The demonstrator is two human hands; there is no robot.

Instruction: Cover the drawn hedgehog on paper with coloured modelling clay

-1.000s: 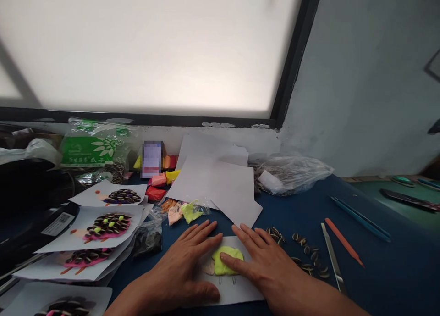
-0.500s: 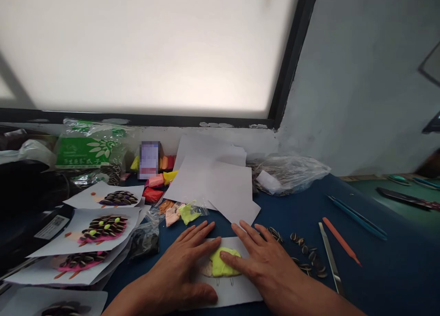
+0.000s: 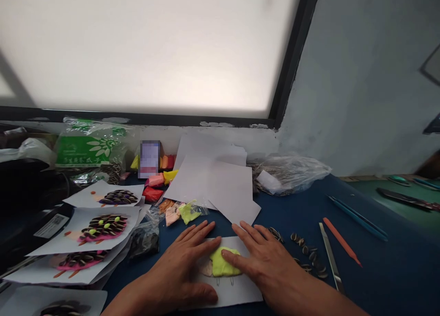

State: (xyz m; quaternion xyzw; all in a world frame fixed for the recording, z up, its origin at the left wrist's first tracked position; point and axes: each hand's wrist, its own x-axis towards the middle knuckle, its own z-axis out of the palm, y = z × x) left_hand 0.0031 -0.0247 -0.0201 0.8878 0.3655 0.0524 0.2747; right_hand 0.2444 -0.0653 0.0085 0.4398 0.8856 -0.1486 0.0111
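A white sheet of paper (image 3: 237,295) lies in front of me, with a flattened patch of yellow-green modelling clay (image 3: 220,264) on it. Left of the yellow clay is a smaller pale patch of clay (image 3: 206,268), and two small leg shapes are drawn below. My left hand (image 3: 187,261) rests flat over the sheet's left side, fingers spread, its index finger beside the clay's upper edge. My right hand (image 3: 261,258) lies spread on the sheet's right side, its thumb on the yellow clay. Neither hand grips anything.
Finished hedgehog pictures (image 3: 103,229) are stacked at left. Clay packets (image 3: 187,213) and blank paper sheets (image 3: 220,183) lie beyond my hands. To the right are loose sunflower seeds (image 3: 311,256), a metal blade-like tool (image 3: 330,256), an orange tool (image 3: 342,241) and blue tweezers (image 3: 359,218).
My right thumb has shifted very slightly to the right on the yellow clay. Otherwise both hands and the sheet stay in place.
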